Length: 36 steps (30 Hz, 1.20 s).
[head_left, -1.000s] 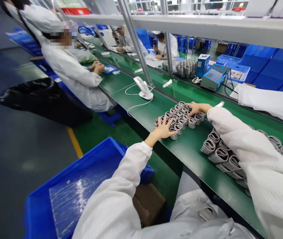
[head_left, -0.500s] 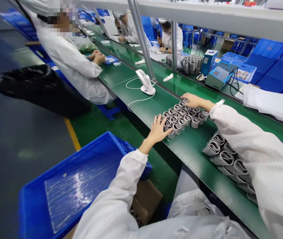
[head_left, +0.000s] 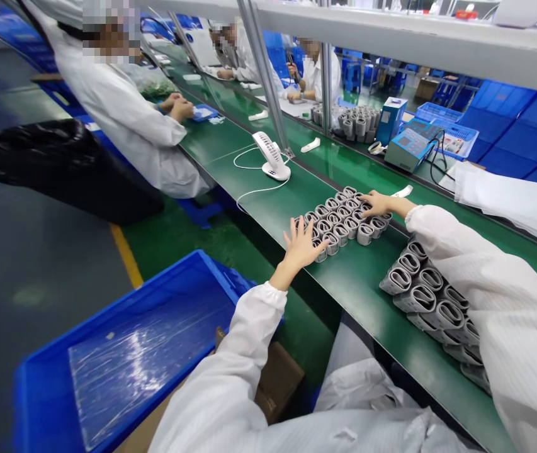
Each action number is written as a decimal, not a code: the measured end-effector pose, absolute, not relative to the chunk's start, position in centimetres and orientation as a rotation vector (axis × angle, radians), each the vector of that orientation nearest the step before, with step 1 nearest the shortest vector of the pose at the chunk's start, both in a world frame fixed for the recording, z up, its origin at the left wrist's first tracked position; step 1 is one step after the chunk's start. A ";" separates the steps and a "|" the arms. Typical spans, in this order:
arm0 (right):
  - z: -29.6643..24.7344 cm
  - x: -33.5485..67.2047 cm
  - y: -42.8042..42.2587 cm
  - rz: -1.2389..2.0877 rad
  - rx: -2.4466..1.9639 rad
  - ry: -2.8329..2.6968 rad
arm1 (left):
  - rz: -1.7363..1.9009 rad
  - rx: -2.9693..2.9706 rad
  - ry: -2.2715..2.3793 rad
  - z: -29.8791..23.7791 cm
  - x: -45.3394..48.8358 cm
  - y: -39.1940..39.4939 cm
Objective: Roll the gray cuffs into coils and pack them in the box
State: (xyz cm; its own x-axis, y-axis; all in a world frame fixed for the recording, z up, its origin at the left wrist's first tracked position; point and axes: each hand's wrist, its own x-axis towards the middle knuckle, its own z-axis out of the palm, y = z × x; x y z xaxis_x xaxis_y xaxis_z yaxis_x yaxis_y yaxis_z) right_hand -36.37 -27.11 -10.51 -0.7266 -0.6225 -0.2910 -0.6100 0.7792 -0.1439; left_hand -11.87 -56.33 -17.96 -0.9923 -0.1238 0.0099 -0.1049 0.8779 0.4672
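A tight cluster of grey oval loop-shaped parts (head_left: pixel 341 217) stands on end on the green conveyor belt (head_left: pixel 357 270). My right hand (head_left: pixel 379 203) rests open on the cluster's far side, fingers on the parts. My left hand (head_left: pixel 300 244) is spread open at the near left edge, its fingertips beside the outer loops and holding nothing. A second, larger group of the same grey parts (head_left: pixel 422 299) lies to the right, partly hidden under my right sleeve.
A white desk fan (head_left: pixel 272 157) with a white cable stands on the belt to the left. Behind me on the left is a blue crate (head_left: pixel 126 358) lined with clear plastic. A co-worker in a white coat (head_left: pixel 121 119) sits along the belt. A blue instrument (head_left: pixel 410 148) stands beyond.
My left hand has lifted slightly off the cluster's edge, with fingers spread wider. My right hand has shifted a little on the parts. The whole view has swung slightly.
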 end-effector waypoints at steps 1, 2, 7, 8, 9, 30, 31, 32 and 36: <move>-10.3 -35.9 -27.6 -0.062 -0.957 2.653 | -0.758 0.188 -3.018 -18.0 -12.1 -56.1; -10.2 -35.3 -28.3 -0.070 -0.991 2.640 | -0.770 0.184 -3.025 -18.1 -12.2 -55.9; -10.4 -30.6 -34.5 -0.022 -1.458 2.401 | -0.827 0.135 -2.939 -19.2 -12.4 -56.1; -10.6 -29.9 -35.9 -0.001 -1.522 2.348 | -0.828 0.125 -2.914 -19.3 -12.3 -56.4; -10.8 -29.4 -37.2 0.023 -1.555 2.304 | -0.812 0.099 -2.895 -19.3 -12.2 -56.7; -10.5 -29.7 -40.7 0.164 -1.904 2.175 | -0.384 -0.252 -3.010 -15.7 -13.3 -59.6; -10.4 -29.6 -40.8 0.170 -1.929 2.170 | -0.378 -0.253 -3.010 -15.7 -13.4 -59.5; -10.4 -29.6 -41.0 0.172 -1.957 2.157 | -0.373 -0.266 -3.012 -15.7 -13.6 -59.4; -10.7 -29.8 -41.5 0.157 -2.046 2.087 | -0.370 -0.372 -3.036 -15.7 -14.3 -59.8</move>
State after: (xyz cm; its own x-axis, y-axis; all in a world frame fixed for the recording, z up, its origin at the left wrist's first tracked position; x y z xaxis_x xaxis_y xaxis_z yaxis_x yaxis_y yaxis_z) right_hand -29.85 -41.52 -10.69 -0.0106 -0.9740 -0.2262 -0.9969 0.0279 -0.0734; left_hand -14.31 -59.79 -15.73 -0.9690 0.2307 0.0887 0.2453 0.9420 0.2289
